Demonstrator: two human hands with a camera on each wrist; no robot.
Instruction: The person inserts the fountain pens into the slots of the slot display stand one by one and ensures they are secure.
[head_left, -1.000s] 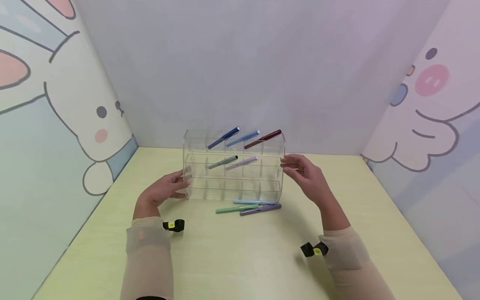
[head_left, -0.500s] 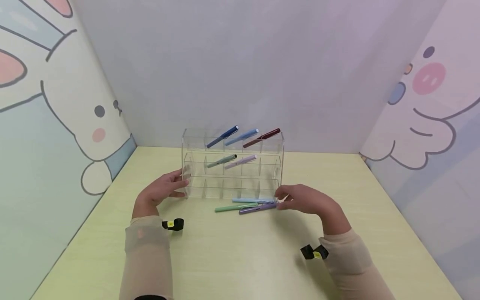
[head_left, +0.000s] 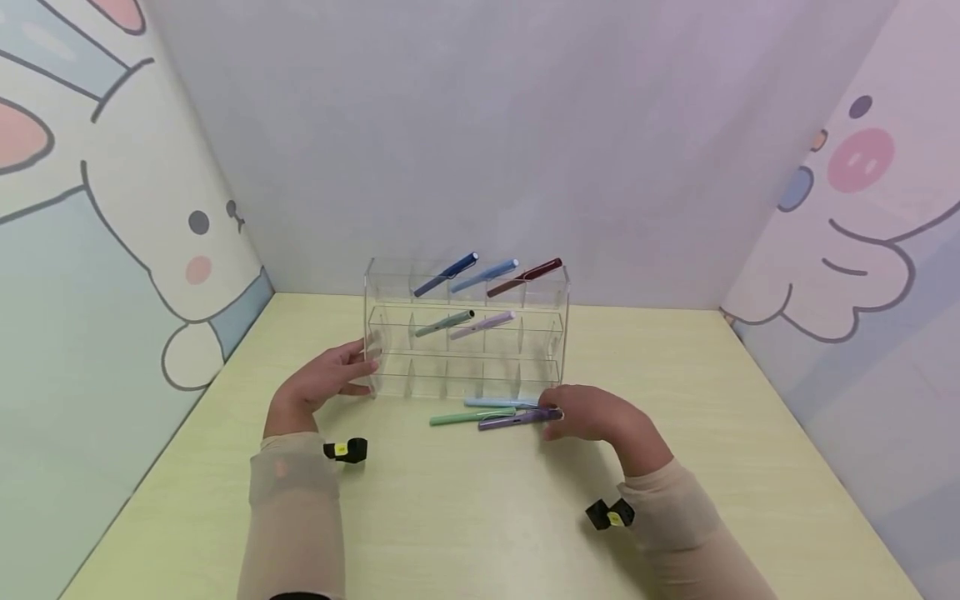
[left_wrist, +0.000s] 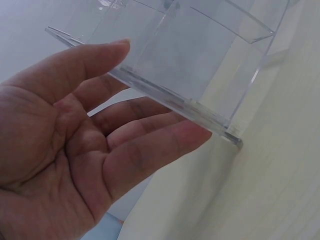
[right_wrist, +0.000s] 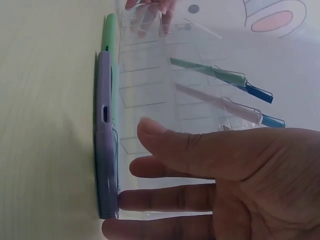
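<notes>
My left hand (head_left: 330,377) holds the left side panel of a clear acrylic pen rack (head_left: 465,387); in the left wrist view the thumb lies over the edge and the fingers along the outside. At the rack's front right corner, my right hand (head_left: 592,414) reaches over the cap end of a purple pen (head_left: 506,421). Its fingers (right_wrist: 170,197) look extended beside that pen, not closed round it. A green pen (head_left: 472,416) and a light blue pen (head_left: 498,402) lie against the purple one on the table.
On the rack's top tier rest a dark blue pen (head_left: 446,275), a mid-blue pen (head_left: 483,276) and a dark red pen (head_left: 525,277). A grey-green pen (head_left: 445,323) and a lilac pen (head_left: 483,325) lean in the middle tier. Cartoon-printed walls surround the table (head_left: 450,508).
My right hand has come down from the rack's right side to the purple pen's cap end. The left hand stays at the rack's left panel.
</notes>
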